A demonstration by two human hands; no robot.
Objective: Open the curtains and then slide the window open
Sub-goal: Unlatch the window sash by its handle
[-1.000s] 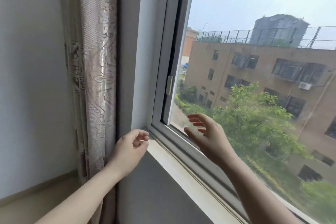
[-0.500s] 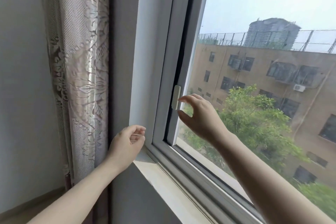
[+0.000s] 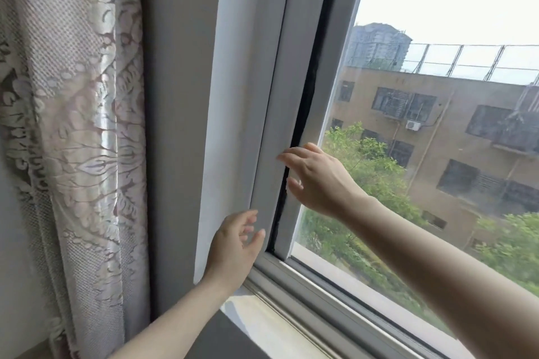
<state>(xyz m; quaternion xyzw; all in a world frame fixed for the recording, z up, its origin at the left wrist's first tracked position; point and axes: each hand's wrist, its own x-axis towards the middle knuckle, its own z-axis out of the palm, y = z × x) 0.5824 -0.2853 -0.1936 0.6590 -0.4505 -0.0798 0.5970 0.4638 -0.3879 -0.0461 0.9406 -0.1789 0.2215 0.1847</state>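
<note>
The patterned lace curtain (image 3: 81, 125) hangs gathered at the far left, clear of the glass. The sliding window sash (image 3: 331, 67) stands with a narrow dark gap against the white outer frame (image 3: 277, 67). My right hand (image 3: 318, 178) lies on the sash's left edge at mid height, fingers spread and reaching across the gap, thumb below. The small latch is hidden under it. My left hand (image 3: 233, 245) hovers open beside the frame's lower part, just above the sill, touching nothing that I can see.
A white sill (image 3: 262, 315) and the bottom track (image 3: 320, 300) run down to the right. A grey wall strip (image 3: 178, 96) separates curtain and frame. Outside are trees (image 3: 364, 160) and a tan building (image 3: 466, 125).
My right hand has slid over the latch and now covers it on the sash edge. My left hand has risen from the sill corner and uncurled. The view moved closer.
</note>
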